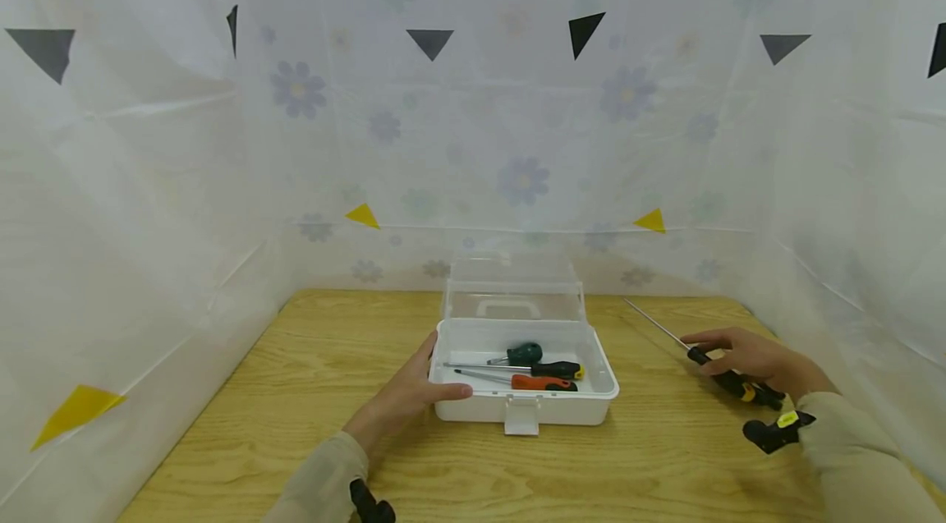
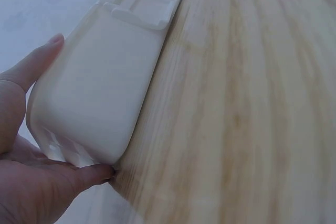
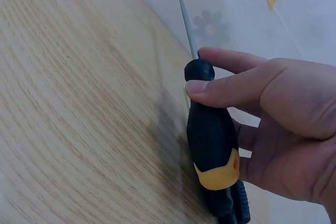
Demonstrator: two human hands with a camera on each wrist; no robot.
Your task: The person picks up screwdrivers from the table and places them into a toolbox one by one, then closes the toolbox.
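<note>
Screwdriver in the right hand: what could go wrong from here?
The right hand pinches the screwdriver by its handle only, so the long shaft could catch the white toolbox rim or the upright clear lid. Three screwdrivers already lie inside, so it may land crosswise. The left hand merely steadies one corner, so the box could slide.

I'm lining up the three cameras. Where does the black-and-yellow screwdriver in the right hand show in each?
Head: black-and-yellow screwdriver at right, gripped by the right hand.
Left wrist: not in it.
Right wrist: centre, shaft pointing up.
Shared landmark: the wooden table.
</note>
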